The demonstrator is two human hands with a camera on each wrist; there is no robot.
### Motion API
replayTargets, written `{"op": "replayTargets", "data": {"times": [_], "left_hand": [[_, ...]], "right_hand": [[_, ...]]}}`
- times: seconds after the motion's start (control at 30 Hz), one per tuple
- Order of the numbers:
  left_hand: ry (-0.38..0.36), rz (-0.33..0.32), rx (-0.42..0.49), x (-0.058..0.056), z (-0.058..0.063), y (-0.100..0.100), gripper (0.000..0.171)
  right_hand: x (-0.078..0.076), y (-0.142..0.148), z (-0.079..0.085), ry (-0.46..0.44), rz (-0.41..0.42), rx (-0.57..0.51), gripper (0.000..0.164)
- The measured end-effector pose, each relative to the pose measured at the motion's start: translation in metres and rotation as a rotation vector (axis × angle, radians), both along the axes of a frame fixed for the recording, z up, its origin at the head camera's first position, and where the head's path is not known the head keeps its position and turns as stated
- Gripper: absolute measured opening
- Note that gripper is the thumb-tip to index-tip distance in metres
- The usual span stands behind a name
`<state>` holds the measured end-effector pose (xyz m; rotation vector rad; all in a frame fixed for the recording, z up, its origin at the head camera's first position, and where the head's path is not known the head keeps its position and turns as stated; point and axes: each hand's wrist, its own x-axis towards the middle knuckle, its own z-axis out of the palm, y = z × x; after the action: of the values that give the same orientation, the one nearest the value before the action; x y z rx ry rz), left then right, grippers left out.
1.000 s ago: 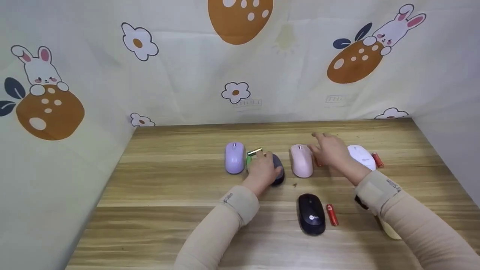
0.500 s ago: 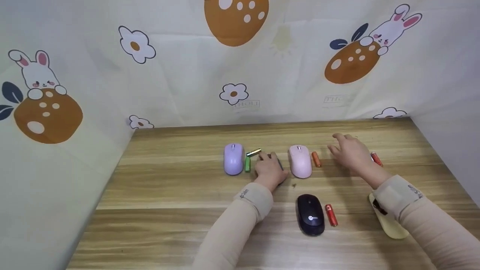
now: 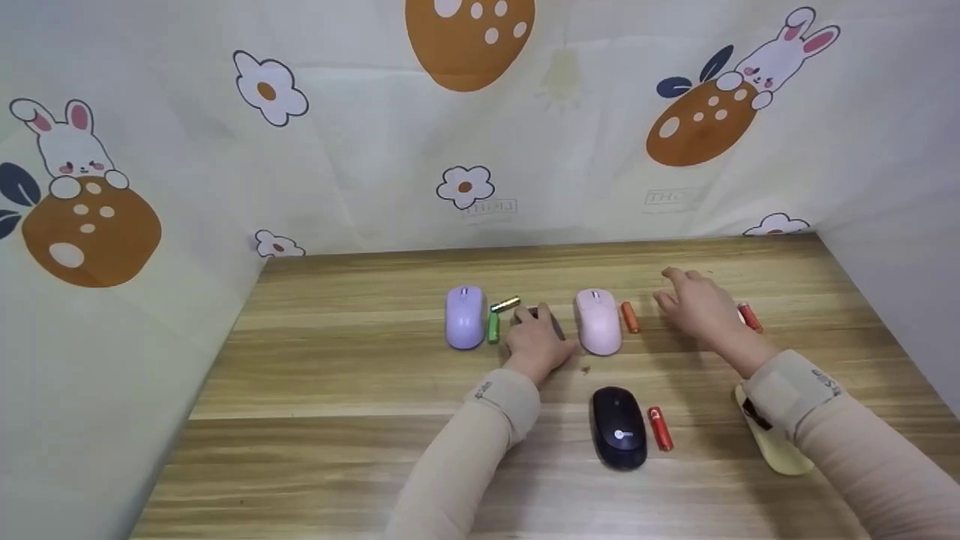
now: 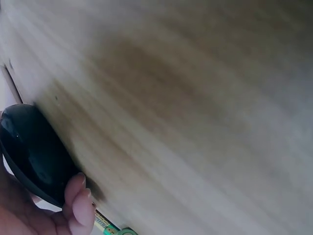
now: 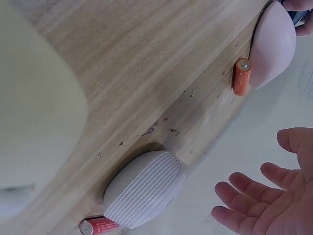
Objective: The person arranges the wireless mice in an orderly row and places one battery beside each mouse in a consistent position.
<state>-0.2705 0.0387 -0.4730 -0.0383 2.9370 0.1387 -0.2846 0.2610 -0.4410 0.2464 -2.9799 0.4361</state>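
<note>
My left hand (image 3: 536, 343) grips a dark computer mouse (image 3: 557, 325), thumb on its right side and fingers over its front. In the left wrist view, curled fingertips (image 4: 80, 200) press against the side of this mouse (image 4: 36, 152). My right hand (image 3: 701, 311) hovers with fingers spread and holds nothing. Below it is a white mouse (image 5: 144, 188), mostly hidden by the hand in the head view, with a red battery (image 3: 750, 318) beside it. Between my hands lie a pink mouse (image 3: 598, 322) and an orange battery (image 3: 630, 317).
Left of my left hand are a purple mouse (image 3: 465, 319), a green battery (image 3: 493, 328) and a gold battery (image 3: 505, 304). Nearer me lie a black mouse (image 3: 619, 429) and another red battery (image 3: 660, 429). A pale yellow mouse (image 3: 784, 452) is partly under my right sleeve.
My right hand has moved right, from beside the orange battery to over the white mouse. My left hand has shifted slightly right over the dark mouse, uncovering the green battery.
</note>
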Motion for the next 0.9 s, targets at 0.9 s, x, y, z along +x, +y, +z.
{"op": "replayTargets", "data": {"times": [0.9], "left_hand": [[0.01,-0.136,0.201,0.069,0.036,-0.089,0.075]], "right_hand": [[0.007,0.005,-0.008,-0.073,0.028,0.033,0.046]]}}
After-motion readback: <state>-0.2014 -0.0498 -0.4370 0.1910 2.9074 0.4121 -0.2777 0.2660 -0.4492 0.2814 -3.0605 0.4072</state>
